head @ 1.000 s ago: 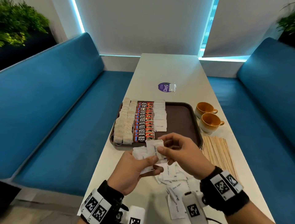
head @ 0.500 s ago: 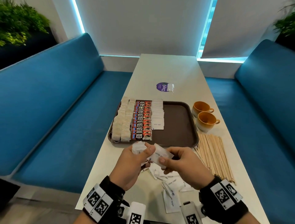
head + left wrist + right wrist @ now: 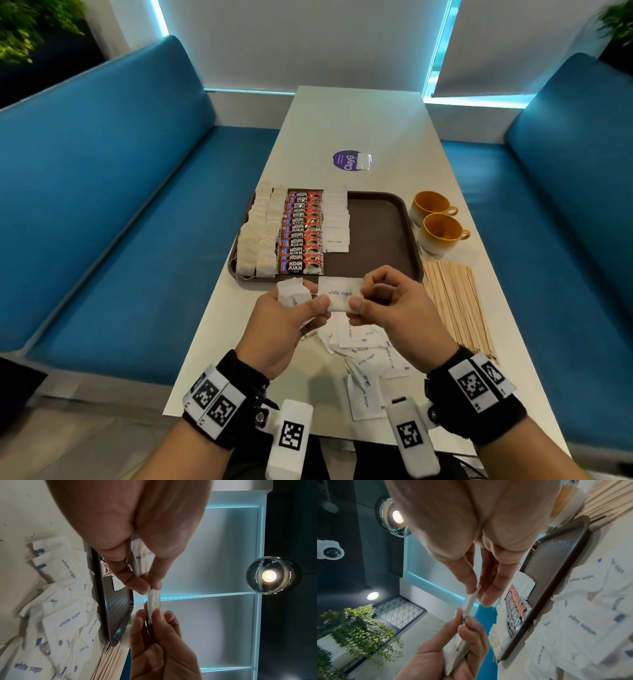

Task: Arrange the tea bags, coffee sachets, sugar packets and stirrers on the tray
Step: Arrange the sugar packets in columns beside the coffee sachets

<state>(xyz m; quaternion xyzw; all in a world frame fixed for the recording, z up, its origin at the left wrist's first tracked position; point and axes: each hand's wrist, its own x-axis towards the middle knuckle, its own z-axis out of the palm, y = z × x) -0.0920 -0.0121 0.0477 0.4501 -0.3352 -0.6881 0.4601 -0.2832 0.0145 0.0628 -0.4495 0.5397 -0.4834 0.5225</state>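
Sugar packet (image 3: 340,295) hanging flat over the table at the tray's (image 3: 383,270) 6 o'clock edge, left hand (image 3: 284,325) and right hand (image 3: 394,308) pinching opposite ends; light, limp paper, best gripped by edges.

Bare forearms end in black fabric wrist cuffs, the left cuff (image 3: 224,407) and the right cuff (image 3: 476,397), each carrying white panels printed with square black-and-white code markers. A white camera block (image 3: 291,442) with its own marker hangs from each cuff.
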